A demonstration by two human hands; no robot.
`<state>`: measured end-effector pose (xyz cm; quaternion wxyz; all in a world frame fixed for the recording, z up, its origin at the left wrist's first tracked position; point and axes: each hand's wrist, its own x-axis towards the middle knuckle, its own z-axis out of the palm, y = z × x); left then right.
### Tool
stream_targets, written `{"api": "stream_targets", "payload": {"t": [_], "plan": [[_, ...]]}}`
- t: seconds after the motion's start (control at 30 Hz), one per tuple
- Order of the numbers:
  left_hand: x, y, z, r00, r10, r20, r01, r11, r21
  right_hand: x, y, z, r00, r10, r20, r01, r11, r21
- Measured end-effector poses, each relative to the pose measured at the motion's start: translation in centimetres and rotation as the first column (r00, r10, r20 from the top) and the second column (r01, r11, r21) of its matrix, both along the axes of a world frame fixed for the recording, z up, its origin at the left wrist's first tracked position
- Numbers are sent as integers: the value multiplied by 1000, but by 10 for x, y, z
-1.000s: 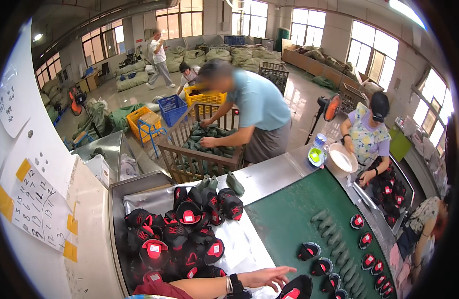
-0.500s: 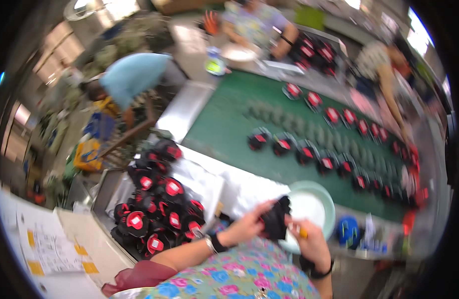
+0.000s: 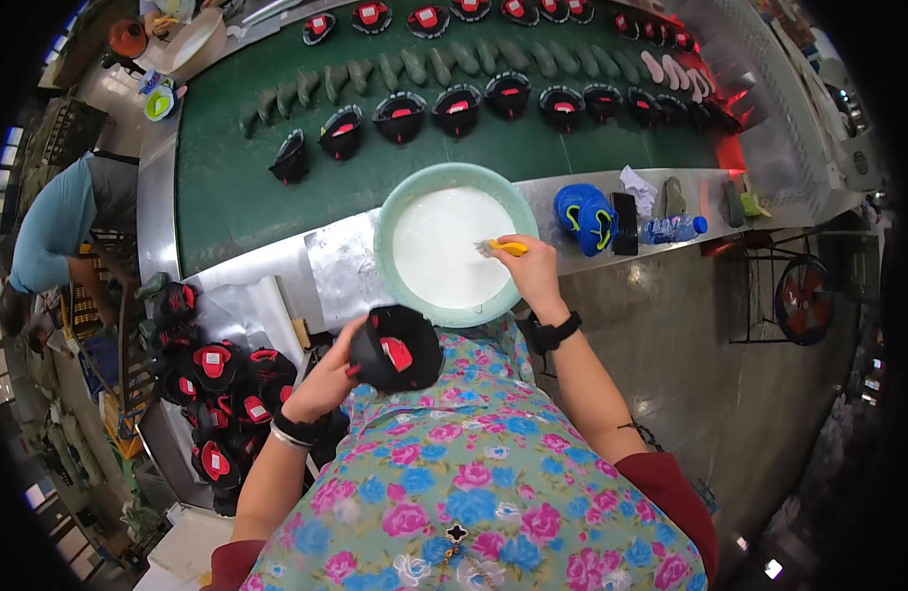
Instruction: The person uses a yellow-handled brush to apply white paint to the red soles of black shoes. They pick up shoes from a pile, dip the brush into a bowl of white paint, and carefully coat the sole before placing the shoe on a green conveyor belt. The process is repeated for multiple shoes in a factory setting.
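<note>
- The left hand (image 3: pixel 326 379) is closed around a black shoe upper with a red lining (image 3: pixel 397 348), holding it up in front of the chest, just below the basin's near rim.
- The right hand (image 3: pixel 531 271) is closed on a yellow-handled brush (image 3: pixel 503 247), whose bristle end dips into the white liquid inside the pale green basin (image 3: pixel 395 212).
- The basin sits on the worktop (image 3: pixel 572 251), at the near edge of the green conveyor belt (image 3: pixel 227 197).
- To the right of the basin on the worktop lie a blue pair of items with yellow trim (image 3: pixel 585 218), a dark phone-like slab (image 3: pixel 624 223) and a plastic bottle with a blue cap (image 3: pixel 674 229).
- To the left of the person, a heap of black and red shoe uppers (image 3: pixel 223 389) fills a bin.
- On the belt run a row of black and red uppers (image 3: pixel 464 103) and, behind it, a row of grey-green soles (image 3: pixel 444 64).
- At far left, another person in a light blue shirt (image 3: pixel 55 227) bends over.
</note>
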<state>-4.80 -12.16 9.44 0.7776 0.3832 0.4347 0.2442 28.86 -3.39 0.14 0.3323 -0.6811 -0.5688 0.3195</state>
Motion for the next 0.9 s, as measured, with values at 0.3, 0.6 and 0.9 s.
{"api": "stream_targets", "payload": {"t": [0.3,0.6,0.9], "plan": [[27,22,-95,921,388,45,-340,853,-395,-16,-6,-64,999,27,29,-25,996,-81],[57,62,-92,936,319,151,-218,859,-464,-24,8,73,872,231,-432,-231,971,54],[95,93,-74,915,389,108,-352,899,-259,11,7,60,986,-26,-165,11,996,-92]]}}
